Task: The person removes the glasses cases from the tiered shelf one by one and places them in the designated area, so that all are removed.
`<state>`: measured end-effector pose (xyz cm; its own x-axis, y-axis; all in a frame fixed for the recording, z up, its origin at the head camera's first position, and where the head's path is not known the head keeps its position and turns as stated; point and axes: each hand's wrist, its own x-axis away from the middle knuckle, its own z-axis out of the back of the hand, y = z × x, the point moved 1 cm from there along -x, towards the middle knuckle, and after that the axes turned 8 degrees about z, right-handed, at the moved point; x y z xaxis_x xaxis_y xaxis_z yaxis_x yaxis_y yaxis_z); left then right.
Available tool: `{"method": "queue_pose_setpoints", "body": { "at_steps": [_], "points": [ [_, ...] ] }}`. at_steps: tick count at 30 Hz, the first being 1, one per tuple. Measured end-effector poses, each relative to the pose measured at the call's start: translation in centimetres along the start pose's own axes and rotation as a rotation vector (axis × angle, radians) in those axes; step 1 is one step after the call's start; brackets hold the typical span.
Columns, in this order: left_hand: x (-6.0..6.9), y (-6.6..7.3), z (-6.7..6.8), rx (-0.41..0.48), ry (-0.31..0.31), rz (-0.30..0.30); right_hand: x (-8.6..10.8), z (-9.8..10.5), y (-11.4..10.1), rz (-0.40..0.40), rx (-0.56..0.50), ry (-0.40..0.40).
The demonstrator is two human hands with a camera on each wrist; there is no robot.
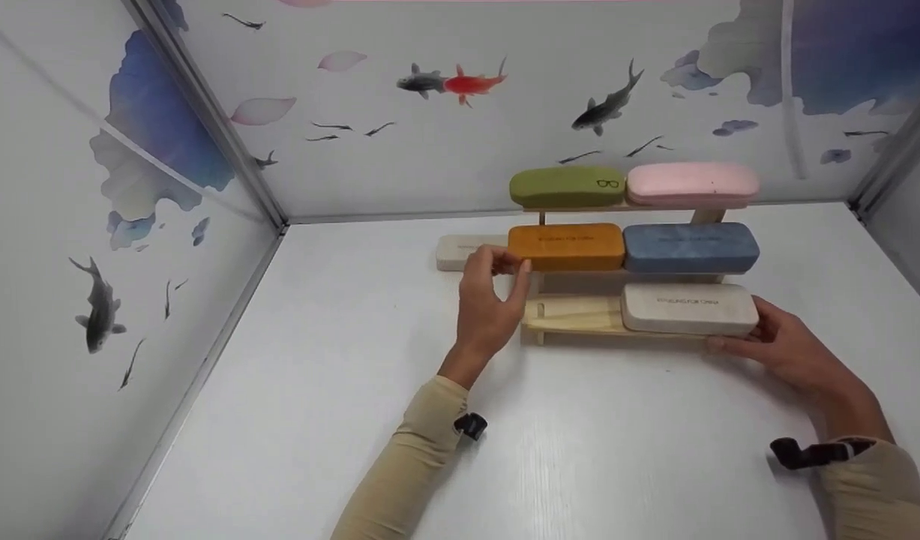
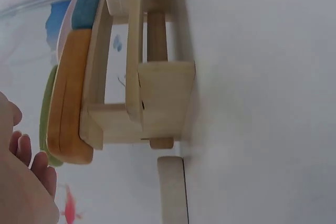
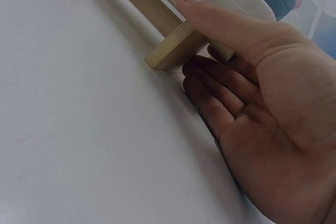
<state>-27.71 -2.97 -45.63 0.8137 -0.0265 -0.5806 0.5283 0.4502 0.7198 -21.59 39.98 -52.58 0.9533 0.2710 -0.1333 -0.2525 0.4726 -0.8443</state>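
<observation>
A three-tier wooden rack (image 1: 576,313) carries glasses cases. On the middle tier lie an orange glasses case (image 1: 568,249) and a blue one (image 1: 692,249). A beige glasses case (image 1: 690,309) takes up the right part of the bottom tier. My left hand (image 1: 489,311) is at the orange case's left end, fingers loosely bent; the left wrist view shows a gap between them. With my right hand (image 1: 797,349) I grip the bottom tier's right end, thumb (image 3: 220,22) along the front and fingers behind the wooden end piece.
On the top tier sit a green glasses case (image 1: 567,187), marked with a spectacles drawing, and a pink one (image 1: 692,184). Another pale case (image 1: 456,251) lies on the white table (image 1: 579,435) behind the rack's left side. Panels printed with fish (image 1: 474,81) stand behind and to the left.
</observation>
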Motion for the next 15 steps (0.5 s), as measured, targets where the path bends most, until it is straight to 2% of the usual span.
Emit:
{"method": "queue_pose_setpoints", "body": {
  "at_steps": [3, 7, 9, 11, 15],
  "points": [
    [0.6, 1.2, -0.6, 0.011, -0.093, -0.052, -0.2, -0.2, -0.1, 0.007, 0.006, -0.001],
    [1.2, 2.4, -1.8, 0.009, -0.323, -0.095, -0.3, -0.4, -0.1, 0.016, 0.004, 0.009],
    [1.4, 2.7, -2.5, -0.011, -0.441, -0.089, -0.2, -0.4, -0.2, 0.012, 0.001, 0.017],
    [1.5, 2.9, -3.3, -0.033, -0.531, -0.071, -0.1, -0.3, -0.2, 0.003, -0.001, 0.023],
    [1.5, 3.3, -4.8, -0.085, -0.654, 0.004, 0.0, -0.1, -0.2, -0.002, 0.002, 0.015]
  ]
}}
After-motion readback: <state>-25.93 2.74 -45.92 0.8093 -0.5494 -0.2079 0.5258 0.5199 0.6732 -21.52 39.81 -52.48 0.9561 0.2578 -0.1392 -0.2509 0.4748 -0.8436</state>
